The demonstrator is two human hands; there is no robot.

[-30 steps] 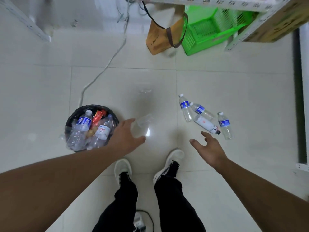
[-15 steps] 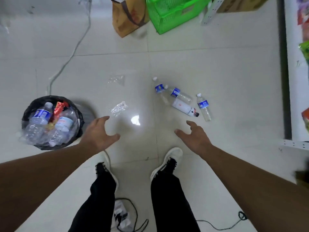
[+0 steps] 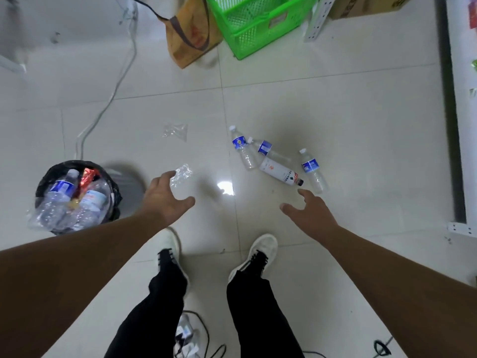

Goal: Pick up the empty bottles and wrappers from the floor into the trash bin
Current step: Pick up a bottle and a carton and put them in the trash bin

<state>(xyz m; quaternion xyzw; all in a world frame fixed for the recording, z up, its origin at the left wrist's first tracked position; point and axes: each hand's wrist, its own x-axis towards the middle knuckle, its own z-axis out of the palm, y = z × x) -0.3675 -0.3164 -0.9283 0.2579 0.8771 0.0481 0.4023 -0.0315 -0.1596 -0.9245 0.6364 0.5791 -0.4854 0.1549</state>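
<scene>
Both hands, left (image 3: 165, 196) and right (image 3: 309, 214), spread wide and empty above the pale tiled floor (image 3: 335, 112). Four clear plastic bottles (image 3: 277, 161) lie clustered ahead; two crumpled clear wrappers (image 3: 180, 174) lie near the full black-lined trash bin (image 3: 77, 197).

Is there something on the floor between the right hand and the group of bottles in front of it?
Nothing visible. The right hand is open, and only bare white floor tile lies between its fingertips and the nearest two: the white-labelled plastic bottle and the clear blue-labelled bottle.
</scene>
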